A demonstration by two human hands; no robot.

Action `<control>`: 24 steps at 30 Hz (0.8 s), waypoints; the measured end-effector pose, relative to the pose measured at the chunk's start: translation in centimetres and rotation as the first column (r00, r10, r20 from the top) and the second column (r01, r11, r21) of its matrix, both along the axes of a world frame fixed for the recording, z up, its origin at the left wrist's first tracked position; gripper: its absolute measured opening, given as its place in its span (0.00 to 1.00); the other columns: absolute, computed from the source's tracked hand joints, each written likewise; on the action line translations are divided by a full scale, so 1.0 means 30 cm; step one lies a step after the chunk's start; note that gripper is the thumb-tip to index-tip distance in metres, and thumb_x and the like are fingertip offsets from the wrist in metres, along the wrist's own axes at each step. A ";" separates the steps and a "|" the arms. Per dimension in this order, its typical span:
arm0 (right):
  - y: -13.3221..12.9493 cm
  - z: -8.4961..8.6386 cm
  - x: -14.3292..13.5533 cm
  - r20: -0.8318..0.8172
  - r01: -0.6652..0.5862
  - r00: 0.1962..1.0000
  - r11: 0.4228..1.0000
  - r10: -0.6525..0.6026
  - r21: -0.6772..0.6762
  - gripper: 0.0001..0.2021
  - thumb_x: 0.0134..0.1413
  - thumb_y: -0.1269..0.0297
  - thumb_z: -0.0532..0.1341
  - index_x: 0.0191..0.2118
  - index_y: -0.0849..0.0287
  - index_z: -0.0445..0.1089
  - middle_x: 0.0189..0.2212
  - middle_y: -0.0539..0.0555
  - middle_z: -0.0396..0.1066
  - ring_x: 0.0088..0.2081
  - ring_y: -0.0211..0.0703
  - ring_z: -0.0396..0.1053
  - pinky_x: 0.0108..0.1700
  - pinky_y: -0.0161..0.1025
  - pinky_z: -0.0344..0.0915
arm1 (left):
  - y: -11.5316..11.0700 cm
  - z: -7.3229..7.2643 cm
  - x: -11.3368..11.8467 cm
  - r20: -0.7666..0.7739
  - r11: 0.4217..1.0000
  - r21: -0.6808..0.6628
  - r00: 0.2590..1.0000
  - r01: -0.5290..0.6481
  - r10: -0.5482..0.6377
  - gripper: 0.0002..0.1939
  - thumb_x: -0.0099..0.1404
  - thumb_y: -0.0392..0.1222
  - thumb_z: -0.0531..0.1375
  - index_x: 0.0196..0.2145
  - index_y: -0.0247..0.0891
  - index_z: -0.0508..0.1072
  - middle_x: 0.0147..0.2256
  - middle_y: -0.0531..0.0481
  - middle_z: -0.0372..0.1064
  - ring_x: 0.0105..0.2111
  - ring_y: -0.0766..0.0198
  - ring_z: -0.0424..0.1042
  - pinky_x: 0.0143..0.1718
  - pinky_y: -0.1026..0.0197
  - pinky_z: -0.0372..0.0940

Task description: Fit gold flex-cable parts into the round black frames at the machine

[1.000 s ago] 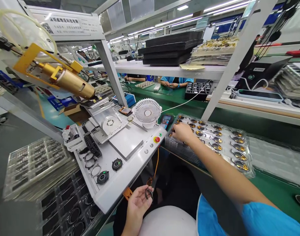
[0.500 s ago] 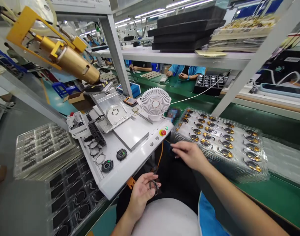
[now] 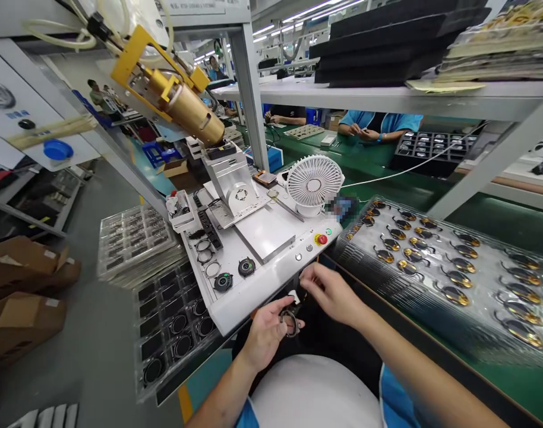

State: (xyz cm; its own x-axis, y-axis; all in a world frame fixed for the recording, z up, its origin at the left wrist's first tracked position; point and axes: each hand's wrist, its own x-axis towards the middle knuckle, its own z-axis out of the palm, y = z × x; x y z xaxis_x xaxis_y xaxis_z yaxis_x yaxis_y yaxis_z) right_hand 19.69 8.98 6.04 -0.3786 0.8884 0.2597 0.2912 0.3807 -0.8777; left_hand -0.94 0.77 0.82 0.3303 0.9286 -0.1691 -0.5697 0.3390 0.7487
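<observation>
My left hand, palm up over my lap, has its thumb and fingers closed on a dark metal watch case ring. A small white piece shows at its index fingertip; which hand bears it I cannot tell. My right hand is just to the right with its fingers pinched together. A dark bit with a golden glint shows below those fingertips, too small to name. On the white machine bed ahead lie two round black watch backs and several thin rings.
To the right are stacked clear trays of round dark parts with curved tails. At the left stand trays of black squares and rings. A white fan, a red button and a gold press head are ahead. Co-workers sit beyond.
My right hand has come from beside the right trays toward my left hand, which still holds the ring. The white piece now shows between them. The view has swung left.
</observation>
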 end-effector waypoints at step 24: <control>-0.145 -0.152 -0.044 -0.357 -0.030 0.914 0.844 -0.194 -0.535 0.29 0.56 0.44 0.69 0.56 0.58 0.75 0.50 0.63 0.78 0.49 0.55 0.77 0.49 0.45 0.75 | -0.031 -0.067 0.069 -0.744 0.669 0.612 0.595 0.421 0.305 0.74 0.43 0.52 0.79 0.75 0.43 0.37 0.74 0.25 0.37 0.59 0.32 0.72 0.51 0.43 0.77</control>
